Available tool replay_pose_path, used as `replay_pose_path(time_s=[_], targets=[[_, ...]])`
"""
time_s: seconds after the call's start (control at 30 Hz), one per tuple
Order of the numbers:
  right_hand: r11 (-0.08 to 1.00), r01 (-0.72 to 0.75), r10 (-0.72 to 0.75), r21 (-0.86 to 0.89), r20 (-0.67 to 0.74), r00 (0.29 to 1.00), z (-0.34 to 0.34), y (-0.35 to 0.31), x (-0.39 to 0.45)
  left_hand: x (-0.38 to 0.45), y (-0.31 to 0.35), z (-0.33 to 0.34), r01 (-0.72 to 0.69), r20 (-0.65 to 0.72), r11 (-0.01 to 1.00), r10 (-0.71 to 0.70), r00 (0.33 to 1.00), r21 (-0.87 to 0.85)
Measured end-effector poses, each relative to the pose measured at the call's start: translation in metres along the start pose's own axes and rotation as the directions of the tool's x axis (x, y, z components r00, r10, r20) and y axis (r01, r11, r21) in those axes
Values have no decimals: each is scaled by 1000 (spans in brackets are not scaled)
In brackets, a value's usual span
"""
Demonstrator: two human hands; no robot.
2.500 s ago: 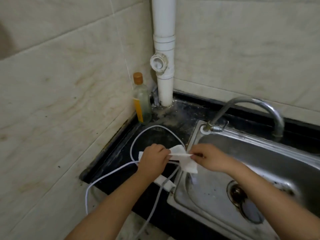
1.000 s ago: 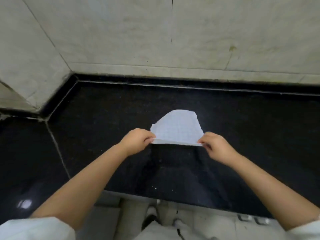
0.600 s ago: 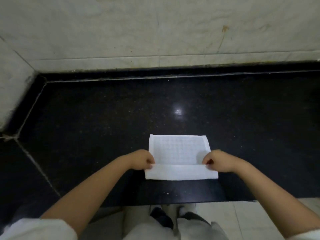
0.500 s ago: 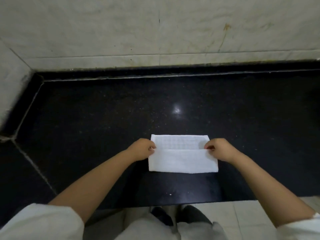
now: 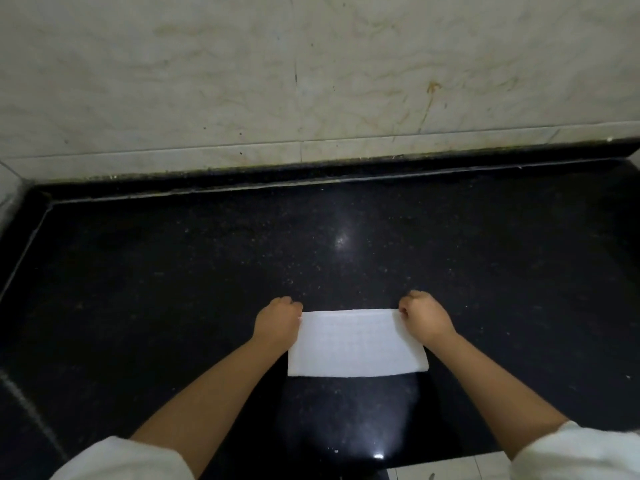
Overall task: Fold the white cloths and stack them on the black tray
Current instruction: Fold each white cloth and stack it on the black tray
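One white cloth (image 5: 356,342) lies in front of you as a flat, doubled rectangle near the front edge of the black tabletop (image 5: 173,271), roughly midway along it. Your left hand (image 5: 277,323) sits at its far left corner and your right hand (image 5: 424,318) at its far right corner, both with fingers curled under — the grip on each side looks like a pinch on the cloth's far edge, though the fingertips are tucked out of sight, so take that as a judgement. By the look of it you have one fold laid down; whether it needs another to reach stacking size is your call. No black tray shows anywhere here, and no other cloths either, so the stacking is not yet begun as far as this view tells — how many cloths remain cannot be judged. The dark stone makes a dark tray hard to pick out, and the tabletop runs off the view at left and right. A pale tiled wall (image 5: 311,81) stands behind.
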State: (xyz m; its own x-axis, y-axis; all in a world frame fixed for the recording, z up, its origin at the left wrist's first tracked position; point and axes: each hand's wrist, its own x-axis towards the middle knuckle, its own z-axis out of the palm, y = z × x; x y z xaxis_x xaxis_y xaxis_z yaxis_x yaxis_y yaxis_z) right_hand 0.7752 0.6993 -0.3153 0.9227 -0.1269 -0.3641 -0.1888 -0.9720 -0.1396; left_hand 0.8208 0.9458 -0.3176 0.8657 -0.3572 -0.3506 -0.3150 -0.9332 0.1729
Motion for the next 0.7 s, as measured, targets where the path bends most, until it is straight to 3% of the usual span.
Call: replay_pose_path(time_s=[0.23,0.3,0.37,0.43,0.5,0.57,0.63,0.7], targets=[[985,128,-114,-116,119,986,-5,-2,4,-5,7,-3,-1,16,996,-1,1000,94],[973,179,-164,-143,112,980,-12,1,5,-8,9,-12,-49,-116,993,62,991,108],[962,230,-228,-149,31,973,-28,4,4,-11,8,-28,-57,-156,988,79,985,143],[946,303,-320,-118,-163,933,-48,6,3,-14,3,-49,-98,-241,984,132,961,149],[915,389,-398,-104,-379,835,-65,8,-2,-16,-2,-74,-183,-437,972,230,869,148],[889,440,-438,-127,-516,736,-68,9,-12,-26,-10,-79,-220,-520,946,316,793,240],[882,446,-450,-151,-554,701,-56,10,-23,-39,-11,-63,-266,-494,923,374,785,278],[892,423,-438,-161,-542,717,-32,14,-33,-49,-9,-38,-288,-431,913,393,812,290]])
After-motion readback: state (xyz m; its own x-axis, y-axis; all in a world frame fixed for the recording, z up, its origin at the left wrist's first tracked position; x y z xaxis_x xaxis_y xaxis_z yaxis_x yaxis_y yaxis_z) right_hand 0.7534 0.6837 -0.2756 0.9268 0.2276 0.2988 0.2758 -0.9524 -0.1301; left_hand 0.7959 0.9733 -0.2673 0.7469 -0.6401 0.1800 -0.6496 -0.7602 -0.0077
